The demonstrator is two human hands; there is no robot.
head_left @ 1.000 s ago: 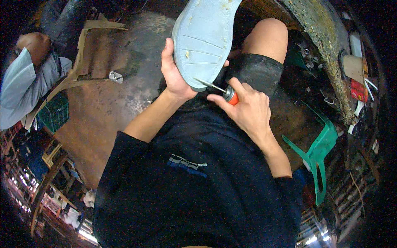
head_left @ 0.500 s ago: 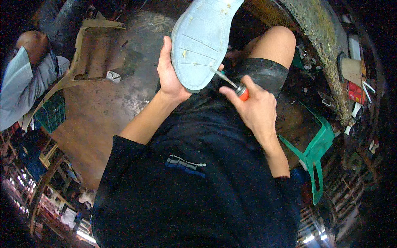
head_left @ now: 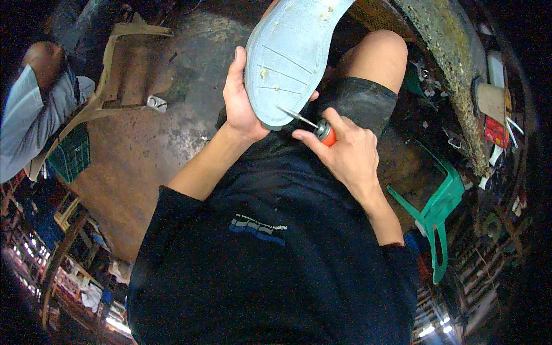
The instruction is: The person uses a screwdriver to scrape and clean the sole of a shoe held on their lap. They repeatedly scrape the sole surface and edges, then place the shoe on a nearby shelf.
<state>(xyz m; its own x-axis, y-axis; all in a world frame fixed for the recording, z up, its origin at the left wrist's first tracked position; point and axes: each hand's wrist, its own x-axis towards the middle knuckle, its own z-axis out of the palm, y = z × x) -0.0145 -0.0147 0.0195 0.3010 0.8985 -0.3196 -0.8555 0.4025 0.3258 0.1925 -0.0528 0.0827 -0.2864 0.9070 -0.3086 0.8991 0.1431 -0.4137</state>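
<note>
- A red packet with yellow marks sits at the far right, on the cluttered edge beside the curved counter.
- Just above it stands a tan cardboard piece, roughly square.
- Above that, a white upright container, its label too small to make out.
- No signs or screens show.

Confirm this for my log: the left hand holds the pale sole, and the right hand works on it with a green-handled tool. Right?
Not quite. The head view shows the tool in the right hand has an orange handle, not green. The rest stands: the left hand holds the pale sole, and the tool's metal tip touches it.
</note>
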